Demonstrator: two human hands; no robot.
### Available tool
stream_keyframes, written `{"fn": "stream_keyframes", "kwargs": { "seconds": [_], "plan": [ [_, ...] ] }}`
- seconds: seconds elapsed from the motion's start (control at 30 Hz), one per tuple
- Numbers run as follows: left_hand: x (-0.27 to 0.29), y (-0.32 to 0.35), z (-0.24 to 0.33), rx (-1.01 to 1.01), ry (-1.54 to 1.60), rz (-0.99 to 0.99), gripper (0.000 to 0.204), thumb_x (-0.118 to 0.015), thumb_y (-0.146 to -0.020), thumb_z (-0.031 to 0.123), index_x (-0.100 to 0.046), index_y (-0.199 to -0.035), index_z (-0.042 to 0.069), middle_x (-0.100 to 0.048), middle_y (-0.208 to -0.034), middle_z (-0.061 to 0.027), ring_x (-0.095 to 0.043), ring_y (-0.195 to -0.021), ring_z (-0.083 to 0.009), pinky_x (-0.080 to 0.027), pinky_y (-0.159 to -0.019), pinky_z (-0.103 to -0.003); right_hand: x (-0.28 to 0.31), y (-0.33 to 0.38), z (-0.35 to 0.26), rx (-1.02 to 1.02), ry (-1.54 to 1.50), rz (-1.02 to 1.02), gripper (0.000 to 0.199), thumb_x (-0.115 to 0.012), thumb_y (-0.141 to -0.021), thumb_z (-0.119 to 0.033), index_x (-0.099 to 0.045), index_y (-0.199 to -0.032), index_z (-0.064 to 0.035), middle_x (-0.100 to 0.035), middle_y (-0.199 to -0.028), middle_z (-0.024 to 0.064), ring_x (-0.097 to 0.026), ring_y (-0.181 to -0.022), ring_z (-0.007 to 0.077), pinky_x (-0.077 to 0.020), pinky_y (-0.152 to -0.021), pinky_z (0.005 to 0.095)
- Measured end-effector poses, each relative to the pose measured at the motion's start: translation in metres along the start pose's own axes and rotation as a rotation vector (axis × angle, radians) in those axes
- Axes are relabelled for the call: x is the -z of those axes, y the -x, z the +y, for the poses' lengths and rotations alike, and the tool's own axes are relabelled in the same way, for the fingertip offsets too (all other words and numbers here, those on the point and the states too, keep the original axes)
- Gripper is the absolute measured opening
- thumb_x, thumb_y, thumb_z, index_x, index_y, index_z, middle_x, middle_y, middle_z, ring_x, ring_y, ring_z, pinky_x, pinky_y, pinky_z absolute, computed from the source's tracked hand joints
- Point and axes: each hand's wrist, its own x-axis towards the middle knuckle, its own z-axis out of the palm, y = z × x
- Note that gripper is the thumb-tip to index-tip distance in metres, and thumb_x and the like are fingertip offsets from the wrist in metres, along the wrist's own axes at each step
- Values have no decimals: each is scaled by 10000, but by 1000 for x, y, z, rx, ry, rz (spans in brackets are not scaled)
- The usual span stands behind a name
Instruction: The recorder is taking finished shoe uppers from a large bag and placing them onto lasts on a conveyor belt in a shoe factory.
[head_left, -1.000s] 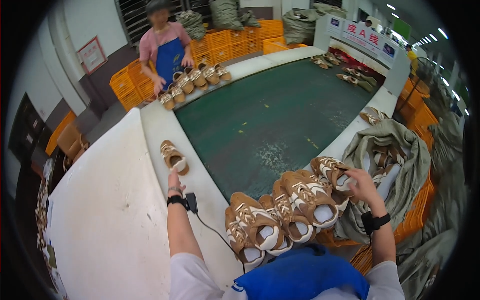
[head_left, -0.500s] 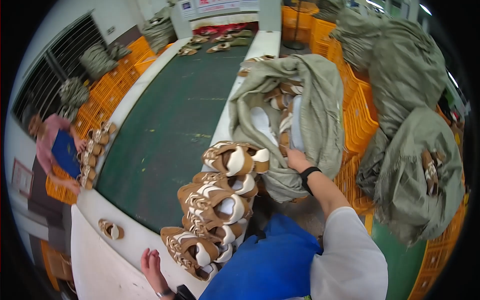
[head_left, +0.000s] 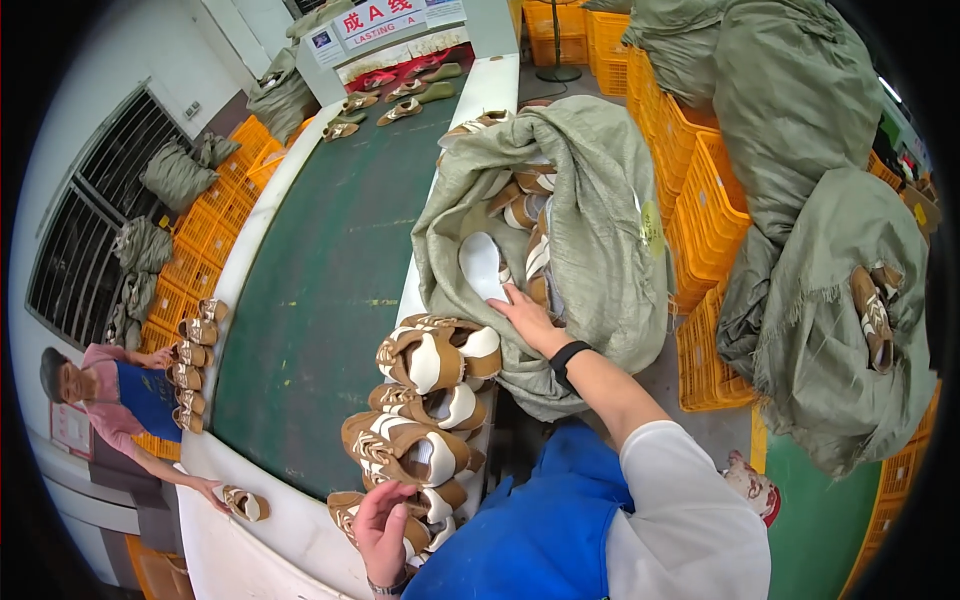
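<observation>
My right hand (head_left: 528,318) reaches into a grey-green woven sack (head_left: 620,270). Its fingers close on the near end of a shoe (head_left: 482,264) whose white sole faces up. More brown and white shoes (head_left: 537,245) lie in the sack, partly hidden by its folds. My left hand (head_left: 383,530) holds nothing, its fingers loosely bent and apart. Close to it, several brown and white lace-up shoes (head_left: 410,445) stand bunched along the white edge of the green conveyor belt (head_left: 320,240). The left hand covers part of the nearest ones.
Across the belt a co-worker (head_left: 130,400) touches a single shoe (head_left: 246,503), near a row of shoes (head_left: 188,375). Orange crates (head_left: 705,220) and full sacks (head_left: 800,120) crowd the right side. A pair of shoes (head_left: 873,315) lies on another sack.
My right hand has shifted left from a brown shoe to the white-soled one. My left hand has moved right, up to the bunched shoes. The co-worker has reached to the lone shoe.
</observation>
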Motion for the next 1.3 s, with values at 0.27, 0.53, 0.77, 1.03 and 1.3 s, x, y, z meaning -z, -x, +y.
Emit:
{"fn": "stream_keyframes", "kwargs": {
  "seconds": [0.27, 0.53, 0.77, 1.03, 1.3],
  "plan": [
    [-14, -20, 1, -3, 27, 8, 308, -502, -834, -14, -489, -1141, -35, -595, -1041, -135, -561, -986, -181, -424, -877, -283, 79, -7, -2, -422, -1712, 227, 427, -564, -867, -289, -440, -1220, -83, -551, -1135, 98, -549, -1017, 263, -444, -871, 391],
    [13, -77, -17, -304, -612, 364, 436, -575, -806, 101, -462, -1213, -5, -451, -1260, -168, -452, -1150, -281, -336, -984, -355, 86, 62, -147, -442, -2079, -511, 453, -475, -908, -384, -412, -1243, -86, -532, -1144, 124, -583, -970, 241, -514, -813, 366],
    [28, -118, -100, -186, -1076, -184, 564, -587, -809, 372, -424, -1301, 150, -351, -1363, -187, -276, -1274, -374, -231, -1033, -469, 59, 59, -106, -374, -884, -823, 391, -512, -882, -400, -561, -1066, -58, -644, -836, 113, -634, -675, 169, -513, -583, 267],
    [15, -124, -102, -84, -998, -213, 555, -581, -811, 391, -431, -1303, 182, -346, -1388, -130, -258, -1295, -352, -215, -1049, -430, 17, 41, 53, -399, 143, -187, 351, -635, -739, -216, -568, -1019, -15, -601, -947, 222, -587, -863, 366, -480, -745, 429],
    [15, -124, -104, -115, -961, -195, 562, -593, -803, 381, -432, -1302, 179, -351, -1383, -137, -265, -1290, -361, -225, -1040, -448, 115, 43, 23, -247, -347, 360, 280, -676, -730, -122, -590, -976, -18, -644, -862, 149, -627, -814, 262, -476, -717, 334]
  ]
}}
